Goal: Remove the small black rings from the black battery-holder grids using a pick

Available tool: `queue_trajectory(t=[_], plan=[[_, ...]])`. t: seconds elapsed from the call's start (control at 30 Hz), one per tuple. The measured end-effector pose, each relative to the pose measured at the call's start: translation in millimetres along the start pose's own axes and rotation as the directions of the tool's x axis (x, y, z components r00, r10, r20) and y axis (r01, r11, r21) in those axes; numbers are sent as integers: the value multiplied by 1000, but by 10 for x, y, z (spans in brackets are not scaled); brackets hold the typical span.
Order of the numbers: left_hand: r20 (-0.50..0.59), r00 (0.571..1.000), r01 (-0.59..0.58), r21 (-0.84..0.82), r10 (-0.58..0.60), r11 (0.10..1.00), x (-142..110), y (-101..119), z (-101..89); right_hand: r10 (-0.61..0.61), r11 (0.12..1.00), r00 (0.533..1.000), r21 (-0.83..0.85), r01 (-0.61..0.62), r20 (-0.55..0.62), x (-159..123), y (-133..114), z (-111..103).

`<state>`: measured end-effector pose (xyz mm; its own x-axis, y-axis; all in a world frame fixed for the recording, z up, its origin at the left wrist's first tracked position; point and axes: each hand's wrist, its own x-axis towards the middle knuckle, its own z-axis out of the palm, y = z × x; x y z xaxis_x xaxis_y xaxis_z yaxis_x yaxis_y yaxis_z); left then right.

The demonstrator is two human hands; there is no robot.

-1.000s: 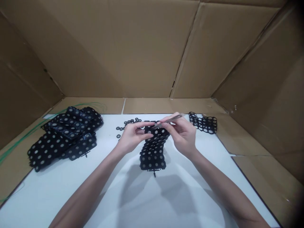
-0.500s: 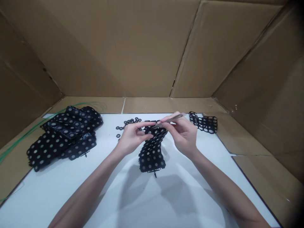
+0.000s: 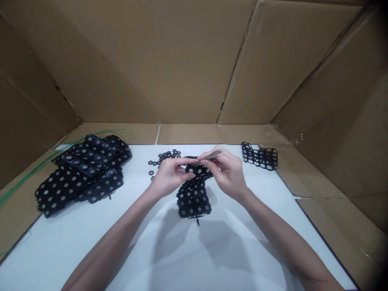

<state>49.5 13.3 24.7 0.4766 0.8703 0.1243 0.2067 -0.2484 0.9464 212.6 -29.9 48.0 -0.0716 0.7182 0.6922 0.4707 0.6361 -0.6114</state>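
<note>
- Right hand (image 3: 228, 174): closed narrowly, thumb and fingers pinching slim metal tweezers (image 3: 210, 155), whose tip end angles toward the left hand.
- Left hand (image 3: 171, 174): curled, holding the upper end of a black perforated strip (image 3: 193, 198) with grey-centred holes. The exact grip is partly hidden behind the fingers.
- Handling note: fine tweezer work here appears best served by pinching the strip close to the working hole, steadying both hands against each other and keeping the tips square to the hole, so the flexible strip does not twist.
- Pose: both forearms enter from the lower corners and converge, with wrists bent inward and hands raised just apart above the strip.
- Strip position: centred on the white tabletop (image 3: 127, 250) between the forearms, its lower part lying flat, its upper end raised into the hands.
- Nearby: small black rings (image 3: 165, 155) lie scattered just beyond the left hand. A shorter black perforated piece (image 3: 260, 158) lies beyond the right hand.
- Further out: a pile of black perforated sheets (image 3: 79, 173) lies to the left, with green wire (image 3: 45, 167) behind it, all within cardboard walls (image 3: 188, 68).
</note>
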Motion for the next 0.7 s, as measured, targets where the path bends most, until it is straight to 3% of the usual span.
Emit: queue_trajectory(t=[0.27,0.37,0.47,0.7], plan=[[77,995,69,0,-69,998,20,-24,-1,-80,996,993,-38,84,82,-25,-10,59],[54,995,79,11,-80,997,47,-56,-16,8,999,992,44,-2,-128,-4,-72,-44],[17,998,57,-7,-57,998,74,-64,-30,119,988,922,132,-75,-368,26,-124,-158],[-100,995,-9,-124,-4,992,69,-6,-2,124,991,975,79,-111,-184,38,-73,-99]])
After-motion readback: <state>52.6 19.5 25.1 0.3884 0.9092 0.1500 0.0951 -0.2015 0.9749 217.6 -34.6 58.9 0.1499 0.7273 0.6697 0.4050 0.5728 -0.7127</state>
